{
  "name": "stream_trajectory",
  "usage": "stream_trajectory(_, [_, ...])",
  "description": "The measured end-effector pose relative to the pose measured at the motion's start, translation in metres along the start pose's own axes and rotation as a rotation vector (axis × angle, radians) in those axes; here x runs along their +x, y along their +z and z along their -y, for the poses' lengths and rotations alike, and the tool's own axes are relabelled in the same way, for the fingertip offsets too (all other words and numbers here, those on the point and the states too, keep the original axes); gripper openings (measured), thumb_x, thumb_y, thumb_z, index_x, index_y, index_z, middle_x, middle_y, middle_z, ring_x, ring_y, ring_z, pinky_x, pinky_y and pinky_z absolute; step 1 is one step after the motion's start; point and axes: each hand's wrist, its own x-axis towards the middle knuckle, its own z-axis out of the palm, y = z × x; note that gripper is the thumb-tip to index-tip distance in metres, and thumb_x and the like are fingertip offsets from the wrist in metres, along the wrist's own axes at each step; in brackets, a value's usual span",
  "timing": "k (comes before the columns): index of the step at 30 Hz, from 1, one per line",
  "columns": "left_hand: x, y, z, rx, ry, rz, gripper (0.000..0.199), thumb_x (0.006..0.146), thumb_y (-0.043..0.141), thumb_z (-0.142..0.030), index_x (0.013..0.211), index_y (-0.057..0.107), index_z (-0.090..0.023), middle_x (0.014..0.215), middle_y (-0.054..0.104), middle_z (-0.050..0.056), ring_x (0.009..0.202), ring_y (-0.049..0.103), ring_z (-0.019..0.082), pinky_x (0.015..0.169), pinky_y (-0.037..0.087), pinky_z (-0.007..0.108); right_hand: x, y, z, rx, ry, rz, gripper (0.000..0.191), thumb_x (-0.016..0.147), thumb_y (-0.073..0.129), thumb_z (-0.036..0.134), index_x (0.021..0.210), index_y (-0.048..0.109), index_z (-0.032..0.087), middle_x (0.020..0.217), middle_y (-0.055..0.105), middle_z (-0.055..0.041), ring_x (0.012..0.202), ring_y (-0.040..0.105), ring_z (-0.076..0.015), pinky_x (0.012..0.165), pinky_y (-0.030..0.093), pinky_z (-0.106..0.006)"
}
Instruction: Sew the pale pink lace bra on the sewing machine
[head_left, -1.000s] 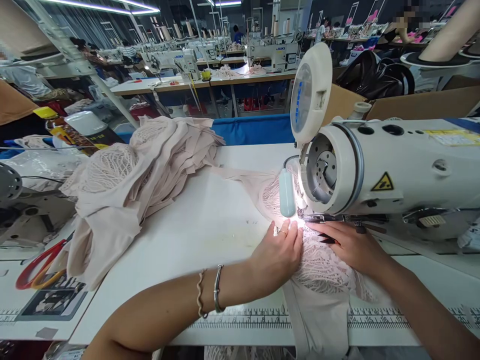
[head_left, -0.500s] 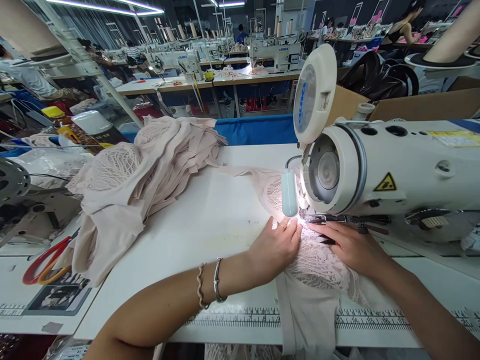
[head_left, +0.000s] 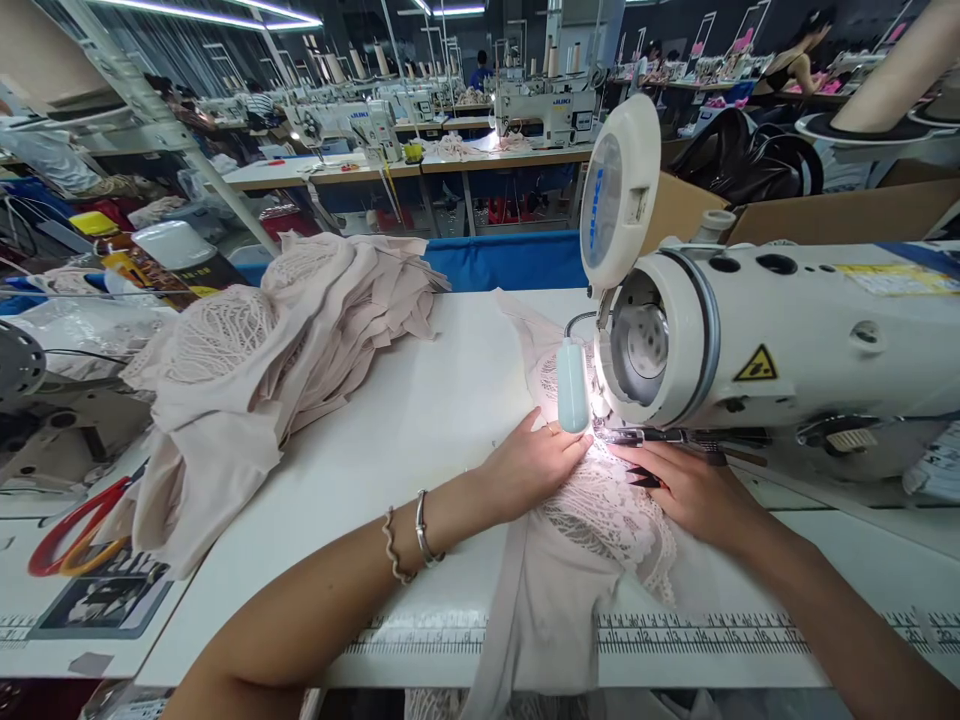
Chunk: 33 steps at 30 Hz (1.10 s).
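A person's two bare forearms reach forward across a white sewing table [head_left: 420, 420]. The left hand [head_left: 529, 462] lies palm down, fingers together and nearly straight, pressing flat on a pale pink lace garment piece [head_left: 600, 520]. It grips nothing; the fingertips end just short of the lit needle area. Two thin bracelets [head_left: 409, 530] circle the left wrist.

The right hand [head_left: 694, 490] also lies palm down on the lace, fingers extended toward the needle, flat rather than pinching. Its fingertips sit just under the machine's head, close to the left fingertips, with a narrow strip of lace between them.

The lace is openwork with a leafy, web-like pattern. Nearer the body than the fingers it joins smooth beige fabric that hangs over the table edge, crossing a printed ruler strip [head_left: 712, 632]. Beyond the fingers, more of the same fabric runs away behind the needle.

Above the right fingers sits a glossy white sewing machine [head_left: 787, 330] with a round end cover, a yellow warning triangle and a small capsule-shaped lamp [head_left: 572, 385].

Well to the left of the left fingers lies a heaped pile of beige and lace pieces [head_left: 285, 330]. Farther left, red-handled scissors [head_left: 71, 525] rest on the table.
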Motion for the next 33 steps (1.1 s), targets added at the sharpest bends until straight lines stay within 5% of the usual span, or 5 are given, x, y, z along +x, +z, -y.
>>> stream_trajectory(12, [0.005, -0.002, 0.016, -0.093, -0.005, -0.032, 0.032, 0.103, 0.04, -0.008, 0.127, 0.06, -0.015, 0.103, 0.073, 0.008, 0.098, 0.065, 0.023, 0.105, 0.044, 0.049, -0.001, 0.004, -0.001, 0.01, -0.114, -0.08, 0.055, 0.081, 0.042, 0.006, 0.127, 0.064, 0.026, 0.111, 0.074, -0.003, 0.095, 0.073, -0.0175, 0.07, 0.059, -0.025])
stream_trajectory(19, [0.009, -0.006, -0.026, -0.235, -0.119, -0.088, 0.019, 0.09, 0.046, 0.0, 0.09, 0.061, -0.012, 0.091, 0.064, 0.009, 0.078, 0.055, 0.019, 0.071, 0.05, 0.031, -0.004, 0.013, -0.007, 0.075, -0.081, -0.089, 0.062, 0.079, 0.044, 0.006, 0.132, 0.062, 0.032, 0.115, 0.073, -0.0013, 0.093, 0.073, -0.0177, 0.073, 0.06, -0.027])
stream_trajectory(27, [0.004, 0.008, -0.045, -0.18, -0.069, -0.034, 0.02, 0.1, 0.043, -0.011, 0.089, 0.059, -0.014, 0.106, 0.063, 0.011, 0.101, 0.058, 0.025, 0.088, 0.05, 0.041, -0.005, 0.005, -0.007, 0.074, -0.141, -0.196, 0.037, 0.084, 0.048, 0.011, 0.107, 0.072, 0.027, 0.106, 0.076, -0.0033, 0.09, 0.074, -0.0183, 0.072, 0.061, -0.025])
stream_trajectory(33, [0.001, 0.01, -0.037, -0.18, -0.037, -0.065, 0.024, 0.1, 0.037, -0.009, 0.112, 0.058, -0.011, 0.124, 0.063, 0.016, 0.122, 0.054, 0.028, 0.104, 0.046, 0.047, 0.002, 0.0, -0.001, 0.036, -0.345, -0.236, 0.056, 0.079, 0.038, -0.004, 0.113, 0.071, 0.026, 0.122, 0.074, -0.0045, 0.111, 0.069, -0.0203, 0.096, 0.057, -0.034])
